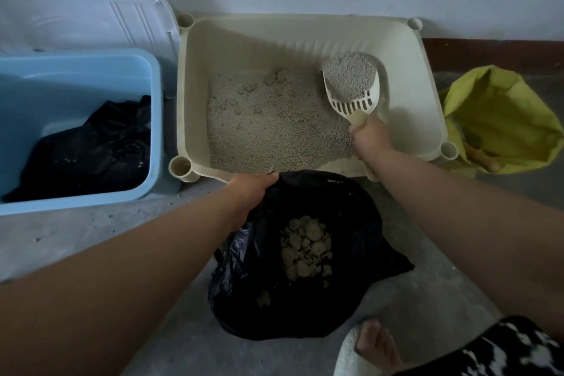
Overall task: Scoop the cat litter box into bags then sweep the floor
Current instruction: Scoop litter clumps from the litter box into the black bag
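2 hands gripping, left hand (pixel 250 189) on black bag (pixel 351 223) rim, right hand (pixel 370 134) holding full scoop (pixel 354 105) over litter box (pixel 244 46)

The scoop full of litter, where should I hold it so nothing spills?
Hold the scoop by its narrow handle, coming from the near side, as the right hand does. The handle points toward the person, and the loaded far end faces up, so gripping there likely keeps it level.
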`<state>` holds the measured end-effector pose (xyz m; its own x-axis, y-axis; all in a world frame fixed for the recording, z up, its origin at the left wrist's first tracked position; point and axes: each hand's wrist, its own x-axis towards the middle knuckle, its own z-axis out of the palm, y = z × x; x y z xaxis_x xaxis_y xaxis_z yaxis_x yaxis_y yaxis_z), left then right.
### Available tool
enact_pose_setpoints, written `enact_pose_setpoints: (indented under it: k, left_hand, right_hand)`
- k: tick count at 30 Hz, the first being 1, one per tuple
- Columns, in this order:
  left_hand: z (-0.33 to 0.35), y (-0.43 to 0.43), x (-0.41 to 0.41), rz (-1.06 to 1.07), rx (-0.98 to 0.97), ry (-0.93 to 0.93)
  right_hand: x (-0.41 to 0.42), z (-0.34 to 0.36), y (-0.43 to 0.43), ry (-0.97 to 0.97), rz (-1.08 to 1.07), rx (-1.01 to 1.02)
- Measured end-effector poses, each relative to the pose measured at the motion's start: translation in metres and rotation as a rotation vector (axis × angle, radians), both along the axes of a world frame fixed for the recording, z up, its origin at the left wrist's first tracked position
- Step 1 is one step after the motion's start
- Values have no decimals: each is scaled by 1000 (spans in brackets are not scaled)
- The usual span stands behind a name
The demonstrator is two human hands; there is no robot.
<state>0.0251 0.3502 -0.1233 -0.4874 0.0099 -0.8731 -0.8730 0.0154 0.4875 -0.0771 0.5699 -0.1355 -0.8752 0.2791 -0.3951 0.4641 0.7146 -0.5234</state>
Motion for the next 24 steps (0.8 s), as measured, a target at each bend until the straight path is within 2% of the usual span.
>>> enact_pose_setpoints:
  k: [24]
  left_hand:
    - [15,10,11,-7,-40,45]
  right_hand:
    - [8,16,6,90,7,55]
